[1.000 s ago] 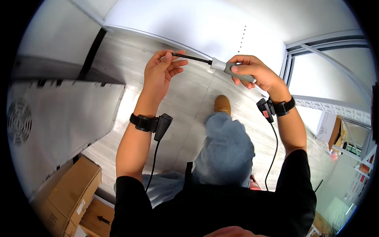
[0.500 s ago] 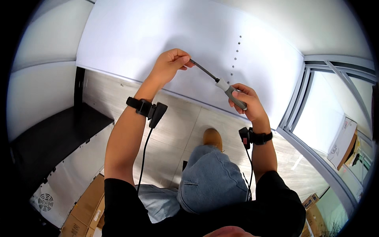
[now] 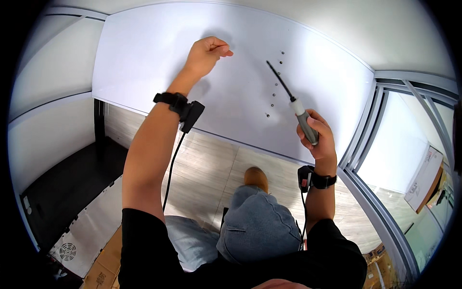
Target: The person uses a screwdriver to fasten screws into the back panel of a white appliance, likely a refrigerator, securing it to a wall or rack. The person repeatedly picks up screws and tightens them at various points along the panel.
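My right hand [image 3: 316,133] is closed round the grey handle of a screwdriver [image 3: 299,110]. Its dark shaft points up and to the left, over the white tabletop [image 3: 159,53]. My left hand [image 3: 208,55] is raised above the table's left half, thumb and fingertips pinched together. Whatever it may hold is too small to make out. Between the two hands, several small dark screws [image 3: 274,95] form a slightly slanted row. The screwdriver's tip is near the upper part of that row, apart from my left fingers.
Grey metal frame rails [image 3: 370,120] run along the table's right side. A black shelf [image 3: 77,178] and a vented white panel [image 3: 86,231] are at the lower left, above cardboard [image 3: 107,260]. Black devices with cables are strapped to both wrists. My shoe [image 3: 256,178] stands on the floor.
The screwdriver's tip has come away from my left fingers. My right hand has shifted right and nearer, my left hand farther over the table. The whole view has shifted somewhat.
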Motion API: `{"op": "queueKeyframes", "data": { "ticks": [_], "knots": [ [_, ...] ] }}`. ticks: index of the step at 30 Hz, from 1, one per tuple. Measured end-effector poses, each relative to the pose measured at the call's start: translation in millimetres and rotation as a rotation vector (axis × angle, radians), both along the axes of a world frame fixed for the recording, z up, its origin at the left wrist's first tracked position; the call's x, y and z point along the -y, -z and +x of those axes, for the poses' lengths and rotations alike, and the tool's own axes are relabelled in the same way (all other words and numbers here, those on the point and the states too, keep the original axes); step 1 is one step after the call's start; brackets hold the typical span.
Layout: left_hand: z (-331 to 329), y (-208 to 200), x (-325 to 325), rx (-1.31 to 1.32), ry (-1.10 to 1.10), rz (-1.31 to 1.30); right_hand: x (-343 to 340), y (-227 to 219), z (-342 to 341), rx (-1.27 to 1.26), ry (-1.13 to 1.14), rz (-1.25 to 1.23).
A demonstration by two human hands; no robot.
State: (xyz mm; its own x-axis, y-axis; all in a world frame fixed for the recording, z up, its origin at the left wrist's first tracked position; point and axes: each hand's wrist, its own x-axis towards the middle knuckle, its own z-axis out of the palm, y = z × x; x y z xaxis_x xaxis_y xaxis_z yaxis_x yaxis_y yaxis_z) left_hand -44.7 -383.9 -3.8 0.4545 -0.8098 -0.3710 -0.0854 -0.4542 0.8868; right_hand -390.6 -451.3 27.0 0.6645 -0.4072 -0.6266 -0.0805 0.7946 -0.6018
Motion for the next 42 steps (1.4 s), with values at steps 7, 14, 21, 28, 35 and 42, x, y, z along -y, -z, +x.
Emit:
{"op": "queueKeyframes", "data": {
  "ticks": [7,14,21,28,35,42],
  "knots": [
    [-50.9,29.3,44.7,0.654,0.084,-0.108,-3.7,5.5,27.4,-0.174,0.183,-0.144],
    [-54.9,45.8,54.3,0.726,0.007,-0.178,-6.1,6.7,37.0,-0.163,0.146,-0.142],
    [-59.6,18.9,-4.8,0.455,-0.219,-0.192,-24.0,-10.9,45.9,-0.143,-0.001,-0.235],
    [-76.2,-84.9,-175.2,-0.425,-0.664,-0.404,-97.9,-77.7,104.6,-0.017,-0.539,-0.369],
    [-140.4,-180.6,-426.6,-0.324,-0.982,-0.625,-262.5,-201.5,125.1,0.130,-1.119,-0.598],
    [-171.9,-281.4,-627.4,-0.423,-1.174,-0.888,-465.8,-348.0,141.5,0.143,-1.437,-0.565]
  ]
}}
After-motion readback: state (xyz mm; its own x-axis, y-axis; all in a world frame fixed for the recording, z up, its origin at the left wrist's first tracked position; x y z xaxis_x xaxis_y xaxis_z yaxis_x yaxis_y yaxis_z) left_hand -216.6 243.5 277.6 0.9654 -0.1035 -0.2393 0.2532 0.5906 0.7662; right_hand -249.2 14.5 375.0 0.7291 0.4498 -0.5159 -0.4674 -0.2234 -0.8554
